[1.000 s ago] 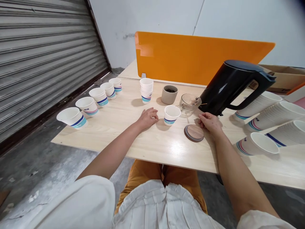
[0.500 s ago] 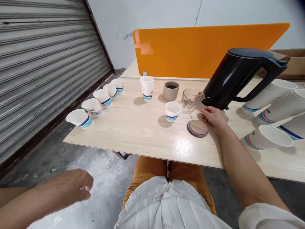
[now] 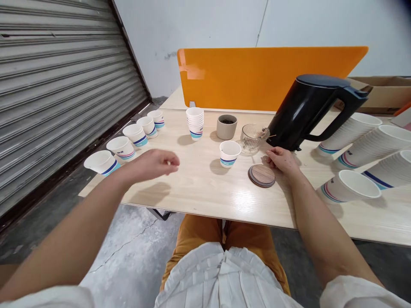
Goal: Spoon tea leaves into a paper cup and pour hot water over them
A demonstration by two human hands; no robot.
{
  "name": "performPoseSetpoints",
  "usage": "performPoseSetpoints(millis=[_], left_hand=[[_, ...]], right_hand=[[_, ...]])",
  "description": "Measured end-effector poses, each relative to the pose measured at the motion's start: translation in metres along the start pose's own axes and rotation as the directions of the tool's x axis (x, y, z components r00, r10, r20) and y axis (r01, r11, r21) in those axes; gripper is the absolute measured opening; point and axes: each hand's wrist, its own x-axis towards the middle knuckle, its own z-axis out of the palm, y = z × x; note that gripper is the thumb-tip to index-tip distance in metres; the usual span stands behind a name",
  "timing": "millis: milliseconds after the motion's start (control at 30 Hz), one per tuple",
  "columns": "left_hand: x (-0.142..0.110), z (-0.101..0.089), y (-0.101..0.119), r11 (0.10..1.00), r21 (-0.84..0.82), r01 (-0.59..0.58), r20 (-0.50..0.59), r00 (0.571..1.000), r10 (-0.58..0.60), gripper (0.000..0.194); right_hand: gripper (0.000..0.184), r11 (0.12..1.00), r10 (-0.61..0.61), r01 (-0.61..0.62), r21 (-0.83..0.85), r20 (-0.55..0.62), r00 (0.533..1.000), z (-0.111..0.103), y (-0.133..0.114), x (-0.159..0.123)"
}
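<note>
Hovering over the bench (image 3: 205, 201), the left hand (image 3: 154, 164) holds nothing, its fingers loosely curled. The right hand (image 3: 281, 161), fingers relaxed and spread a little, rests empty just beside the wooden coaster (image 3: 261, 176), near the black kettle (image 3: 305, 113).

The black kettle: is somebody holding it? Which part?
Nobody is holding the black kettle; its handle is free. The right hand rests on the wooden table beside it, and the left hand is up in the air, empty.
</note>
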Motion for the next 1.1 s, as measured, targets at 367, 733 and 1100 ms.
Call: performPoseSetpoints(millis=[367, 733, 1100], left_hand=[[0.137, 0.109, -0.021, 0.692, -0.719, -0.071, -0.178, 0.98, -0.084, 0.023], [0.136, 0.113, -0.035, 0.698, -0.709, -0.104, -0.165, 0.986, -0.02, 0.029], [0.128, 0.108, -0.029, 0.765, -0.636, -0.103, -0.166, 0.986, -0.005, 0.032]], right_hand=[[0.015, 0.999, -0.033, 0.033, -0.01, 0.031, 0.999, 0.0, 0.014, 0.011], [0.014, 0.998, -0.06, 0.061, -0.009, 0.015, 0.998, 0.001, 0.013, 0.009], [0.015, 0.994, -0.1, 0.099, 0.05, 0.012, 0.995, 0.001, 0.008, 0.003]])
